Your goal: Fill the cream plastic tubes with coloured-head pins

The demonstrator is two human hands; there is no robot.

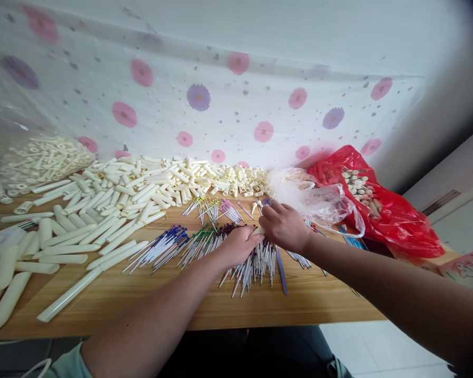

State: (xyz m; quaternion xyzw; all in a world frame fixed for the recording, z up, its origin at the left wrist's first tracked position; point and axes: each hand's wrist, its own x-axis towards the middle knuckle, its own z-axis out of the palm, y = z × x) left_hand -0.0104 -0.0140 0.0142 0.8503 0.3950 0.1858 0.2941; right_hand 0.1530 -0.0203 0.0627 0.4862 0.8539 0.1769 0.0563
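My left hand [242, 244] is closed, with a cream plastic piece [259, 231] showing at its thumb and fingertips. Right beside it is my right hand [283, 224], fingers curled in at the same spot; what they pinch is hidden. Below both hands lies a fanned pile of pen refills [256, 268] with dark tips. To the left are green-tipped refills [201, 247] and blue-tipped refills [161, 247]. Just beyond the hands are pink-tipped refills [230, 211], yellow-tipped refills [208, 210] and a few small cream parts [256, 207].
Cream plastic tubes [130, 189] are heaped along the back and left of the wooden table [299, 310]. A clear bag of small cream parts [43, 160] stands far left. A white plastic bag [299, 191] and a red bag [398, 226] lie right. A purple stick [281, 270] lies near the refills.
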